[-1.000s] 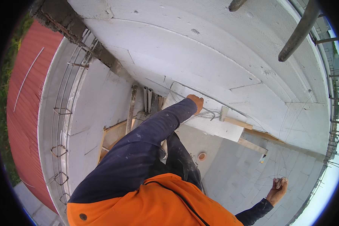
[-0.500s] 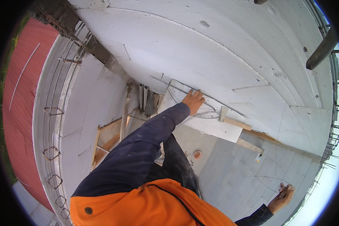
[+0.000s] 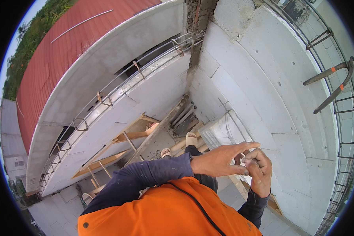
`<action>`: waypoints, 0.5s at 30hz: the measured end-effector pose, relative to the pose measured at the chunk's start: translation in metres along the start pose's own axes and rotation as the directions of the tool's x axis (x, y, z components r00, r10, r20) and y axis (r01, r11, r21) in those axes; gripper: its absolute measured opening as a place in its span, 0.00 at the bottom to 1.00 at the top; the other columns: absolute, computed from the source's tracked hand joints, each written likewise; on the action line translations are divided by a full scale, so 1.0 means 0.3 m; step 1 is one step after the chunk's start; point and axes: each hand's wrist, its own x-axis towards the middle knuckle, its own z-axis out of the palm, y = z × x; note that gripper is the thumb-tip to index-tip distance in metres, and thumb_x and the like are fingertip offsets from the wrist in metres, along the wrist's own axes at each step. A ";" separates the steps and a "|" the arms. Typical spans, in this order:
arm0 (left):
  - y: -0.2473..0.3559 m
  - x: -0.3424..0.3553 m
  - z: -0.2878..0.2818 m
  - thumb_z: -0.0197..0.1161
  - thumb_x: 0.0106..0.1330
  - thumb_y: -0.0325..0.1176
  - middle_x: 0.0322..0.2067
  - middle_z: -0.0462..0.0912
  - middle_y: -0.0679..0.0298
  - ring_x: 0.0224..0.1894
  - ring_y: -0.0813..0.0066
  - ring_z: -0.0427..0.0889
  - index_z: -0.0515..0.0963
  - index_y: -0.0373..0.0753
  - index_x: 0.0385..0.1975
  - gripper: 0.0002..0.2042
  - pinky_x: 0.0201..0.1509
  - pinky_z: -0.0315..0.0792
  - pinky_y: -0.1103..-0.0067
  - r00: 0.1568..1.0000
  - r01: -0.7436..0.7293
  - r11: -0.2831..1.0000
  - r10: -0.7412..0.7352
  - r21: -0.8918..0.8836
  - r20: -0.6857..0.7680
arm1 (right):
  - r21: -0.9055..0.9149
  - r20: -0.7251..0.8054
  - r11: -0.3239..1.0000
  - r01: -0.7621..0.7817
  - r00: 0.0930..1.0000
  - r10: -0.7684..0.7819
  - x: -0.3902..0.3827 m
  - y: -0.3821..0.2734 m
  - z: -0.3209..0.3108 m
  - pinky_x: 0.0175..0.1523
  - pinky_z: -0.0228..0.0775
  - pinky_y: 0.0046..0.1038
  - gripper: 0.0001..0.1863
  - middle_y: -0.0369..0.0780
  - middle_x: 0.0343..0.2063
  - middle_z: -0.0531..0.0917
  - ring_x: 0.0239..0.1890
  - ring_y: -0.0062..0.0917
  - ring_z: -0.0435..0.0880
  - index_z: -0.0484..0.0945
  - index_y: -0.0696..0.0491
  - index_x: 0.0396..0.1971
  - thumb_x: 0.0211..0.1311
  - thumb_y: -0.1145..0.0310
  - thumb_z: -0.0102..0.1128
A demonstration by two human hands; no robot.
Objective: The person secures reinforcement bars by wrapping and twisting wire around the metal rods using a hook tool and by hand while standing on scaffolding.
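My left hand [image 3: 220, 161], thumb and index finger apart, reaches across to my right hand [image 3: 259, 175] over my orange top [image 3: 153, 210]. The right fingers are curled on thin wire [image 3: 247, 159], partly hidden by both hands. Behind them a white board [image 3: 232, 126] lies low against the block wall, with loose wires on it. My sandalled feet [image 3: 191, 138] stand below, beside timber pieces.
Steel rebar cages top the left wall [image 3: 153, 82] and the right wall [image 3: 271, 90]. A large pincer tool [image 3: 328, 100] with orange bands hangs on the right cage. A wooden frame [image 3: 129, 133] sits in the left wall; poles [image 3: 183, 116] lean in the corner. A red roof [image 3: 63, 59] lies beyond.
The view has swung toward the corner and left wall. My left hand has let go of the rod by the board and come to meet my right hand and the wire.
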 end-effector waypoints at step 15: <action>0.198 -0.846 -0.118 0.67 0.66 0.27 0.39 0.91 0.58 0.33 0.63 0.89 0.86 0.41 0.54 0.16 0.38 0.80 0.73 0.831 0.257 0.792 0.112 0.554 -0.545 | -0.210 0.710 0.901 0.380 0.693 -0.127 0.152 -0.144 0.181 0.37 0.73 0.26 0.17 0.39 0.30 0.88 0.28 0.24 0.83 0.88 0.54 0.42 0.71 0.55 0.66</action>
